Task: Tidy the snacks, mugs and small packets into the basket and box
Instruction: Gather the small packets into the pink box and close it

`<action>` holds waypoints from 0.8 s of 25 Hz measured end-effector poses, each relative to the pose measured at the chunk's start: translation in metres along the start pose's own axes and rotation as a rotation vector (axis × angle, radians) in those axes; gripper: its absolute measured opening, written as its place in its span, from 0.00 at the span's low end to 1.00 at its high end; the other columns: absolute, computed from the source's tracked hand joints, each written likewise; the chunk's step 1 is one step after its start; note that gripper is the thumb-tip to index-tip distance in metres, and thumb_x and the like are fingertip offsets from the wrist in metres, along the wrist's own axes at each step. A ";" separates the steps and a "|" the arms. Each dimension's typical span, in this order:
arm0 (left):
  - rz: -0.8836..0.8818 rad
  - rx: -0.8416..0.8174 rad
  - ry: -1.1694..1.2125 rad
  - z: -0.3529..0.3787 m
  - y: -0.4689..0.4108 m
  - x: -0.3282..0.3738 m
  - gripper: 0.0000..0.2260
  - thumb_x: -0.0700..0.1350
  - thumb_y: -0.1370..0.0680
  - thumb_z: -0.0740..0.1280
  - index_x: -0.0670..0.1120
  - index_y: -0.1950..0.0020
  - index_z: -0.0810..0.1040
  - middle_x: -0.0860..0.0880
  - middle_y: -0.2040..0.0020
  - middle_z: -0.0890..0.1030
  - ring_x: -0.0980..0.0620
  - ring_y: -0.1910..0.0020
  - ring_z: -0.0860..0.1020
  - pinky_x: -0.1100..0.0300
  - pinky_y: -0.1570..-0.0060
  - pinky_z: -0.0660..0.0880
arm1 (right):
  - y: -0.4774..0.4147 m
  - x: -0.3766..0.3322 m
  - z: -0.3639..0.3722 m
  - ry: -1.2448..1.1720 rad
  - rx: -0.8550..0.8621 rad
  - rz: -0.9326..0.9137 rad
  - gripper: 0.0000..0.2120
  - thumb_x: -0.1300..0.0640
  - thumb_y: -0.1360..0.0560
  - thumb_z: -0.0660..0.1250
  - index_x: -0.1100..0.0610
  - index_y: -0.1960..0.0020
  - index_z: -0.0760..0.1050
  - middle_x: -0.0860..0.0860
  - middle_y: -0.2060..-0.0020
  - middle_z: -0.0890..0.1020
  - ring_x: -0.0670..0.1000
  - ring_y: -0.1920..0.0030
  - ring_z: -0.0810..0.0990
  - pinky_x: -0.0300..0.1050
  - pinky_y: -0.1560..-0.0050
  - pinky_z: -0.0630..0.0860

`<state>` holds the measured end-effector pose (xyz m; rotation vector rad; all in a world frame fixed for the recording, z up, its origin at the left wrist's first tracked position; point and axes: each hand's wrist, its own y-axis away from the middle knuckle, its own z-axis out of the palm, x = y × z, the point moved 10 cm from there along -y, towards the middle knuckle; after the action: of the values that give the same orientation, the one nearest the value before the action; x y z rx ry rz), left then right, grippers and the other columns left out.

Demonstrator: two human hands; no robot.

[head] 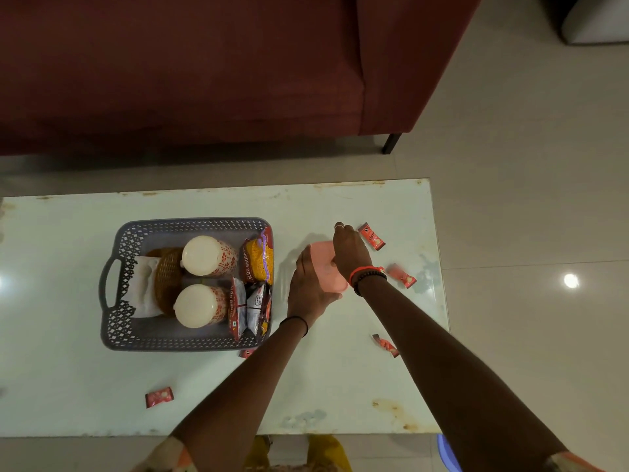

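Sofa: dark red upholstered sofa (170, 63), beyond the basket, on the floor.
Tabletop: pale, glossy tabletop (204, 386) with chipped edges, carrying the basket.
Basket: grey plastic lattice basket (153, 338) with a side handle.
Left hand: left hand (308, 284), just right of the basket; its fingers are wrapped round the near left side of the box.
Right hand: right hand (350, 250), further right of the basket, lies over the top of the box; I cannot tell whether its fingers grip anything.
Mugs: two white patterned mugs (207, 255) inside the basket, bottoms up, one behind the other.
Snack packets: a yellow snack packet (258, 257) and dark packets (252, 308) stand along the basket's right wall, inside.
Box: small pink plastic box (321, 258), on the tabletop right of the basket, between both hands.
Sachets: small red sachets outside the basket; three (372, 236) to its right, one (159, 397) in front, one (247, 353) touching its near right corner.
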<state>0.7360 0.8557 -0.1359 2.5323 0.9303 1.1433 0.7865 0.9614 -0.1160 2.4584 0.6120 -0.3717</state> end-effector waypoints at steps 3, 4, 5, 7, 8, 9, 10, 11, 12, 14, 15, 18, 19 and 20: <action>0.008 -0.005 -0.002 -0.002 0.003 0.003 0.53 0.48 0.37 0.79 0.44 0.24 0.47 0.44 0.24 0.59 0.45 0.27 0.63 0.51 0.30 0.65 | 0.003 0.002 -0.002 -0.028 -0.009 0.011 0.28 0.71 0.26 0.66 0.66 0.29 0.61 0.64 0.39 0.75 0.61 0.39 0.76 0.52 0.40 0.76; 0.005 -0.007 0.001 -0.003 0.005 0.003 0.53 0.47 0.37 0.79 0.44 0.23 0.46 0.44 0.24 0.59 0.45 0.27 0.63 0.50 0.30 0.66 | 0.005 0.003 -0.002 -0.034 -0.018 0.015 0.30 0.71 0.27 0.66 0.66 0.28 0.59 0.64 0.39 0.75 0.62 0.39 0.77 0.53 0.40 0.77; 0.001 -0.009 0.004 -0.004 0.008 0.002 0.54 0.47 0.37 0.79 0.45 0.23 0.45 0.45 0.24 0.59 0.45 0.27 0.64 0.49 0.30 0.67 | 0.008 0.003 -0.003 -0.036 -0.025 0.017 0.32 0.71 0.27 0.67 0.65 0.27 0.58 0.64 0.39 0.75 0.62 0.39 0.77 0.53 0.40 0.77; -0.007 -0.014 0.024 -0.005 0.016 0.000 0.54 0.45 0.37 0.79 0.45 0.23 0.44 0.45 0.24 0.60 0.44 0.28 0.64 0.49 0.31 0.68 | 0.014 0.004 -0.006 -0.038 -0.015 0.015 0.30 0.70 0.26 0.66 0.64 0.28 0.59 0.63 0.40 0.76 0.62 0.40 0.78 0.54 0.41 0.77; -0.014 -0.020 0.036 -0.005 0.021 -0.002 0.54 0.45 0.37 0.79 0.45 0.23 0.44 0.45 0.24 0.60 0.44 0.28 0.64 0.49 0.32 0.68 | 0.018 0.005 -0.010 -0.050 0.007 0.010 0.26 0.69 0.25 0.65 0.64 0.29 0.61 0.62 0.40 0.76 0.61 0.41 0.78 0.54 0.42 0.78; -0.022 -0.030 0.043 -0.004 0.028 -0.005 0.54 0.45 0.36 0.79 0.45 0.23 0.43 0.45 0.24 0.59 0.44 0.28 0.64 0.49 0.31 0.68 | 0.024 0.006 -0.014 -0.070 0.032 0.006 0.22 0.69 0.25 0.63 0.64 0.32 0.64 0.62 0.41 0.77 0.61 0.42 0.78 0.54 0.43 0.77; -0.027 -0.039 0.045 -0.003 0.034 -0.006 0.54 0.45 0.36 0.79 0.45 0.23 0.43 0.44 0.24 0.59 0.44 0.28 0.63 0.49 0.31 0.67 | 0.029 0.007 -0.018 -0.091 0.049 0.003 0.19 0.69 0.25 0.63 0.64 0.35 0.67 0.62 0.43 0.77 0.61 0.43 0.78 0.54 0.45 0.77; -0.031 -0.047 0.043 -0.002 0.041 -0.008 0.54 0.45 0.36 0.78 0.45 0.23 0.43 0.44 0.24 0.59 0.43 0.28 0.63 0.48 0.31 0.67 | 0.034 0.009 -0.021 -0.111 0.051 0.001 0.15 0.69 0.25 0.63 0.65 0.39 0.69 0.61 0.44 0.77 0.61 0.44 0.77 0.52 0.47 0.76; -0.033 -0.053 0.041 -0.001 0.048 -0.009 0.53 0.45 0.35 0.78 0.45 0.23 0.44 0.44 0.24 0.58 0.43 0.27 0.63 0.48 0.31 0.67 | 0.039 0.010 -0.023 -0.127 0.039 0.000 0.12 0.69 0.26 0.63 0.65 0.43 0.72 0.61 0.46 0.78 0.60 0.45 0.77 0.50 0.49 0.75; -0.037 -0.055 0.039 0.000 0.064 -0.011 0.52 0.45 0.35 0.78 0.44 0.23 0.45 0.43 0.24 0.57 0.44 0.26 0.60 0.49 0.29 0.65 | 0.052 0.013 -0.024 -0.183 -0.007 0.012 0.08 0.68 0.27 0.65 0.66 0.48 0.75 0.61 0.49 0.80 0.59 0.49 0.78 0.46 0.55 0.73; -0.043 -0.053 0.042 0.000 0.073 -0.013 0.51 0.45 0.34 0.77 0.44 0.23 0.45 0.43 0.23 0.56 0.44 0.25 0.59 0.50 0.28 0.64 | 0.060 0.014 -0.024 -0.227 -0.032 0.021 0.07 0.68 0.28 0.67 0.66 0.50 0.77 0.61 0.51 0.81 0.58 0.52 0.79 0.44 0.58 0.72; -0.071 -0.063 0.066 0.003 0.104 -0.025 0.48 0.44 0.32 0.76 0.45 0.23 0.45 0.43 0.23 0.55 0.44 0.25 0.58 0.50 0.27 0.63 | 0.096 0.013 -0.017 -0.264 -0.066 0.010 0.05 0.66 0.30 0.71 0.62 0.54 0.78 0.55 0.58 0.81 0.54 0.58 0.78 0.43 0.61 0.74; -0.075 -0.076 0.064 0.007 0.113 -0.030 0.48 0.44 0.32 0.75 0.45 0.23 0.46 0.43 0.23 0.55 0.44 0.25 0.58 0.50 0.27 0.63 | 0.108 0.013 -0.012 -0.249 -0.062 -0.017 0.04 0.64 0.30 0.71 0.60 0.56 0.77 0.52 0.61 0.79 0.53 0.59 0.78 0.43 0.62 0.74; -0.071 -0.092 0.047 0.011 0.124 -0.036 0.47 0.44 0.31 0.75 0.45 0.23 0.46 0.43 0.23 0.55 0.44 0.25 0.58 0.50 0.27 0.62 | 0.124 0.009 -0.004 -0.213 -0.054 -0.059 0.04 0.63 0.30 0.72 0.59 0.57 0.76 0.50 0.62 0.78 0.52 0.59 0.77 0.42 0.63 0.73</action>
<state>0.7833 0.7374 -0.1115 2.3907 0.9481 1.2003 0.8571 0.8763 -0.0586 2.3141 0.5966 -0.6228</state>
